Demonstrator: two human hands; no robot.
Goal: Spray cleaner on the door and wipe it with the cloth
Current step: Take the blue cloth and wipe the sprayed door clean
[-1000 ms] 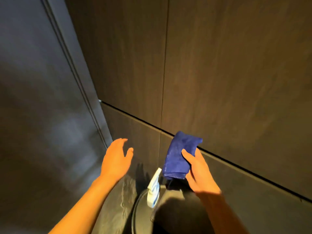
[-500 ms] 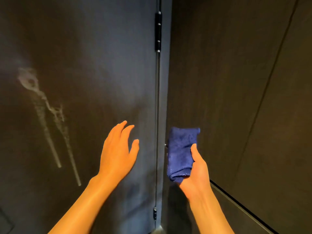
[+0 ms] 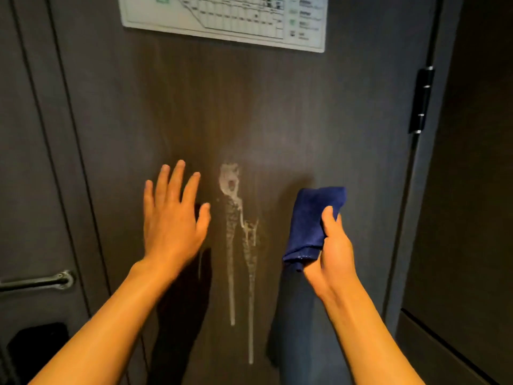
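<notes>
The dark wood-grain door fills the view straight ahead. A white foamy patch of cleaner sits at its middle, with two long drips running down below it. My right hand grips a folded blue cloth, held upright just right of the foam and close to the door. My left hand is spread flat with fingers apart, just left of the foam, holding nothing. The spray bottle is out of sight.
A white floor-plan sign is fixed high on the door. A black hinge is on the right edge. A metal lever handle is at the left. A dark wall panel stands at the right.
The view has swung left from the wall corner and bottle to face the door squarely. Both hands rose toward the foam, and the cloth stays in my right hand.
</notes>
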